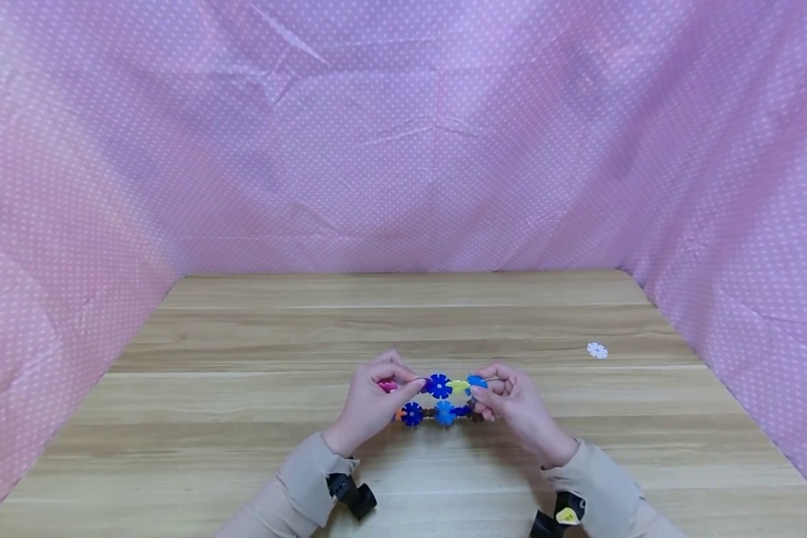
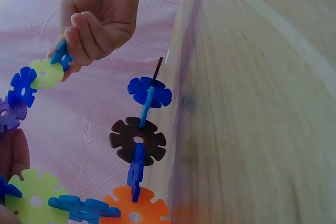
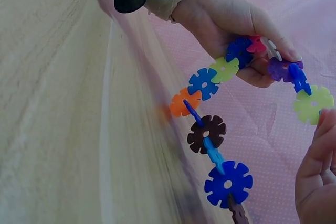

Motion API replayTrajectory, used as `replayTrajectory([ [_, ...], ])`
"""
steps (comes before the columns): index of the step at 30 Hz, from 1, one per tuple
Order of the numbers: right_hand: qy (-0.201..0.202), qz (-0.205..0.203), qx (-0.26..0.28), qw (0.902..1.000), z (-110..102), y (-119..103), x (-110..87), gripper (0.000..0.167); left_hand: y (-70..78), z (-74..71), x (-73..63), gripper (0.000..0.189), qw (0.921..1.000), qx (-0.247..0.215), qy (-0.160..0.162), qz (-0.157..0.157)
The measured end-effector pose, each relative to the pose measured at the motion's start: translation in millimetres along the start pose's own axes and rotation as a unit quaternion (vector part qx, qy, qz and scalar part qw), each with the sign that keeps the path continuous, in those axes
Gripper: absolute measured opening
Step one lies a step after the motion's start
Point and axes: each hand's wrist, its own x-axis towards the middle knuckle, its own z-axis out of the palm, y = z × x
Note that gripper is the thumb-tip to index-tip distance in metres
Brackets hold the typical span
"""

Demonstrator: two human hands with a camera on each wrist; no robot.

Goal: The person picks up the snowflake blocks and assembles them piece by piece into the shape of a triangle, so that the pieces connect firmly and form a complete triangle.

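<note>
A chain of notched plastic snowflake discs, slotted into one another, hangs in a loop between both hands. My left hand [image 1: 376,400] pinches it at a purple disc [image 3: 283,70] with thumb and fingers. My right hand [image 1: 521,407] pinches a blue disc [image 2: 62,56] joined to a yellow-green disc [image 2: 47,74]. A dark blue disc [image 1: 440,385] links the yellow-green and purple ones. The lower strand carries an orange disc [image 3: 185,103], a brown disc [image 3: 207,134] and several blue ones. Part of the chain near the left palm is hidden by the fingers.
One loose white snowflake disc [image 1: 597,350] lies on the wooden table [image 1: 276,336], toward the right. Pink dotted cloth [image 1: 403,149] walls the back and sides. A black camera [image 1: 353,495] is strapped at the left wrist, another [image 1: 557,515] at the right.
</note>
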Motion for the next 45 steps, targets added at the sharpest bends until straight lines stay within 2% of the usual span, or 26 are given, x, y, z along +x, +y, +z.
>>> replayTrajectory([
  [4, 0.0, -0.004, 0.011, 0.9999, 0.7, 0.7, -0.1, 0.013, 0.5, -0.5, -0.3, 0.008, 1.0, 0.001, 0.0, -0.004],
  [8, 0.027, -0.007, -0.015, 0.9995, 3.7, 0.3, 0.2, 0.014, 0.8, -0.9, -0.4, 0.008, 0.9999, 0.0, 0.002, -0.01],
  [12, 0.054, -0.017, -0.053, 0.997, 6.9, -1.1, -0.6, 0.023, 0.9, -0.7, -0.6, 0.008, 0.9999, 0.0, 0.003, -0.012],
  [17, 0.065, -0.02, -0.061, 0.9958, 9.0, -4.3, -1.0, 0.028, 0.5, 0.0, -2.1, 0.008, 1.0, 0.001, 0.003, -0.001],
  [29, 0.028, -0.013, -0.092, 0.9953, 6.8, -3.7, 0.7, 0.027, -0.4, -0.5, -5.9, 0.007, 0.9998, -0.002, 0.014, 0.015],
  [33, 0.015, -0.016, -0.076, 0.9969, 6.2, 0.6, 1.3, 0.026, 1.4, -0.8, -6.1, 0.007, 0.9998, -0.001, 0.014, 0.016],
  [40, 0.004, -0.029, -0.043, 0.9986, 4.6, 2.6, 2.3, 0.013, 4.4, 0.2, -5.7, 0.008, 1.0, 0.001, 0.004, 0.006],
  [45, 0.011, -0.015, -0.045, 0.9988, 5.8, 0.5, 2.4, 0.017, 4.0, 1.3, -8.1, 0.008, 1.0, 0.002, 0.003, -0.001],
])
